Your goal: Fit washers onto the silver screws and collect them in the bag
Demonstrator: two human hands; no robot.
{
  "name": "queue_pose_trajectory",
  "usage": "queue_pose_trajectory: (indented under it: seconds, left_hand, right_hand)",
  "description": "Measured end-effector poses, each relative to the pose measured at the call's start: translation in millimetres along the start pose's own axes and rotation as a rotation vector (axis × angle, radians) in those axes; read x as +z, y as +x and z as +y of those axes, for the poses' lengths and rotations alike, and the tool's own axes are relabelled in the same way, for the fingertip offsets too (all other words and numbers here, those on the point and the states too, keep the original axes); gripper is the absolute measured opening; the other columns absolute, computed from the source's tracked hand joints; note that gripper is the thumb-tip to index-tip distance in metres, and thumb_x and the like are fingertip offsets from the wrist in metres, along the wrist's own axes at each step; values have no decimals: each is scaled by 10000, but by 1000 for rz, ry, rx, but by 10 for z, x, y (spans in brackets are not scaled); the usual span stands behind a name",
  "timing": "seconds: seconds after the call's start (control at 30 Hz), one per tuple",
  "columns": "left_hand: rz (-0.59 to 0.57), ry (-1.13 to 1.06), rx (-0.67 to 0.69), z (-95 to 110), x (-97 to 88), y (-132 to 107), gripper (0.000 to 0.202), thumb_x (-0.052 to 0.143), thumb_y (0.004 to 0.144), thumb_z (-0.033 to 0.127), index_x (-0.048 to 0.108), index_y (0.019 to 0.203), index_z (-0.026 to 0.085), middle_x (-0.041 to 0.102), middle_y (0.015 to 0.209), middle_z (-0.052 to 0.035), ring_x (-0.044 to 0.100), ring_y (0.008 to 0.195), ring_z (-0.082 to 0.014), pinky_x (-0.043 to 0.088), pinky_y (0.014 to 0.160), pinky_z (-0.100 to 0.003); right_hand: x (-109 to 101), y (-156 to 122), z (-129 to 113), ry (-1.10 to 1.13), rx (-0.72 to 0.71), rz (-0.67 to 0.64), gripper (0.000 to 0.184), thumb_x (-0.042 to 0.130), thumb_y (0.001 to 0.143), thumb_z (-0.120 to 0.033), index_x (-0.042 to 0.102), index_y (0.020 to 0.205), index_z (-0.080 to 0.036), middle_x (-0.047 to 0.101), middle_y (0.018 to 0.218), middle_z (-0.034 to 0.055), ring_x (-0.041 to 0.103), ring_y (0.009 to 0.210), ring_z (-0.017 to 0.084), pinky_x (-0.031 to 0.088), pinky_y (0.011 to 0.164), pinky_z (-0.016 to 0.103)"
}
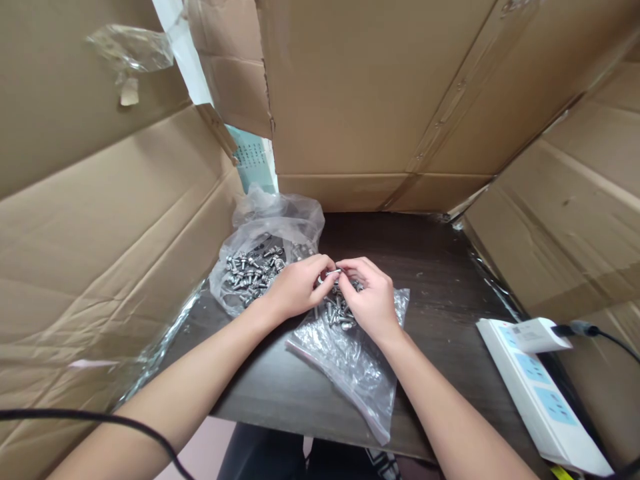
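Note:
A small metal bolt [333, 271] is pinched between the fingertips of both hands, above the middle of the dark table. My left hand [299, 285] is closed on one end of it, thumb against fingers. On the other end the fingers of my right hand [369, 293] are closed too. Whether a nut or washer sits on the bolt is too small to tell. Below the hands, several loose bolts [340, 313] lie on a clear zip bag [350, 360]. Left of my left hand, an opened clear plastic bag [305, 213] holds a heap of silvery bolts [250, 270].
Tall cardboard walls [360, 87] surround the dark table [425, 267] on the left, back and right. A white power strip [545, 400] with a plugged-in adapter [540, 335] lies at the right. A black cable [100, 418] crosses the lower left corner.

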State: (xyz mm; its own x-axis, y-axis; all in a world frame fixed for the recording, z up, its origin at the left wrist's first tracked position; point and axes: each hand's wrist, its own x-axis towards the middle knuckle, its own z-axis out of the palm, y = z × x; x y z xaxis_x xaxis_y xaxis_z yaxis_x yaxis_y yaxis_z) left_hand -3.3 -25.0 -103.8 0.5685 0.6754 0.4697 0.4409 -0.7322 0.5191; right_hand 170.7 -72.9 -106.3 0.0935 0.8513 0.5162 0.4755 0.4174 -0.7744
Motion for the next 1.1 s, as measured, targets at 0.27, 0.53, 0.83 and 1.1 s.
queue_pose_trajectory:
  seconds: [0.27,0.53,0.83,1.1]
  left_hand:
    - [51,26,-55,-8,25,-11,133,525,1030,279,612,1003,182,692,903,-34,630,737,-152,446,688,-275]
    - [112,-2,-47,-60,40,4,173,566,1047,331,653,1055,181,707,932,-35,647,759,-146,485,715,-264]
    - [214,-60,91,-58,75,-5,242,587,1043,258,700,1238,170,783,1115,-78,752,895,-162,595,818,-272]
    - [239,-55,-72,-52,-24,39,209,558,1049,279,689,1183,187,785,1067,-56,753,919,-175,575,848,-286]
  right_hand:
    - [8,-19,-87,-49,-90,21,241,569,946,-174,792,1033,-204,762,1033,65,747,913,169,629,851,297]
    - [-50,25,-37,-34,-64,10,219,628,950,-224,841,996,-250,794,1028,52,746,966,197,606,915,359]
    - [-39,36,-39,34,-64,19,205,634,935,-221,837,952,-243,787,996,55,737,933,188,597,871,342]
    - [-148,77,30,-216,-71,-34,272,511,946,-164,779,967,-212,737,936,59,671,898,202,532,838,349]
